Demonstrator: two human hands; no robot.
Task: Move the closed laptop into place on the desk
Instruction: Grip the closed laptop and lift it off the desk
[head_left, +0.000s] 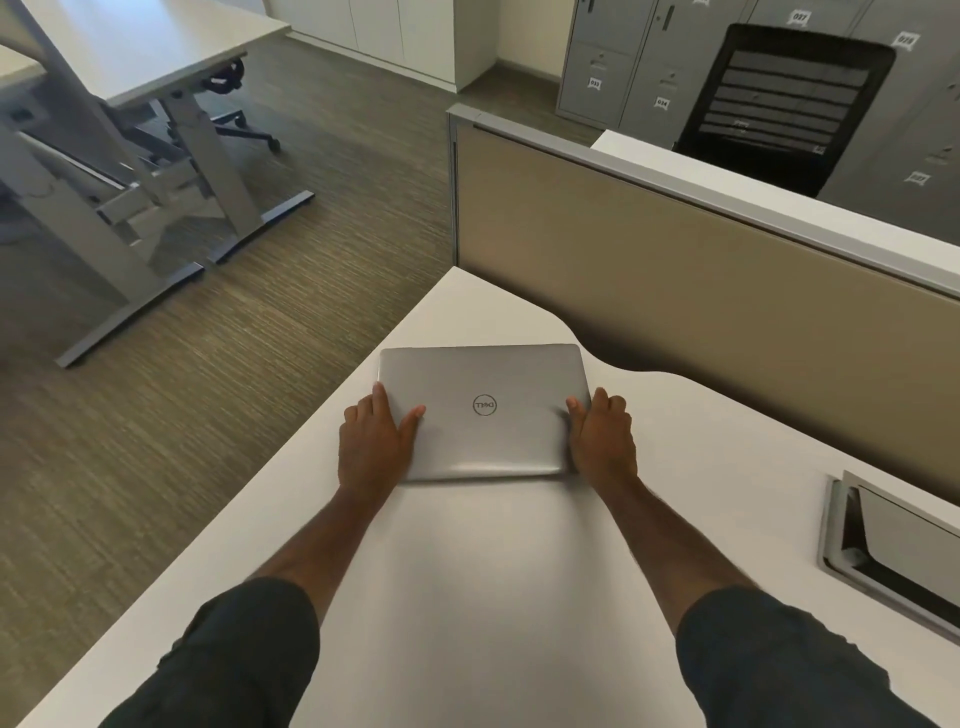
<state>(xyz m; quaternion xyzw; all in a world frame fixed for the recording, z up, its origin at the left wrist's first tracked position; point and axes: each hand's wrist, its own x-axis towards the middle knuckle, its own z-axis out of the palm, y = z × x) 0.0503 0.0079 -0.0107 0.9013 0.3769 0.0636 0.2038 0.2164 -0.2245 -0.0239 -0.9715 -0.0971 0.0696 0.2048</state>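
Desk (467, 597) first, since we place everything else by it: a white top with a curved far edge, filling the lower half of our view. Behind the desk stands a tan partition panel (701, 312) capped by a grey rail, and past that panel, further from the desk, are a black mesh chair (784, 104) and grey lockers (613, 67) with numbered tags. Off the desk's left edge the striped carpet (208, 389) runs out to another table on grey legs (156, 78). Set into the desk near its right edge is a grey cable hatch (883, 545), its flap tilted.

On the desk, toward its far left corner, the closed silver laptop (483, 410) lies flat, logo up, near the curved far edge. We grip it from both sides: our left hand (371, 447) wraps the left edge with the thumb pressed on the lid, and our right hand (605, 439) clasps the right edge, thumb likewise on top. Both forearms stretch across the desk from dark sleeves (234, 660) at the near edge
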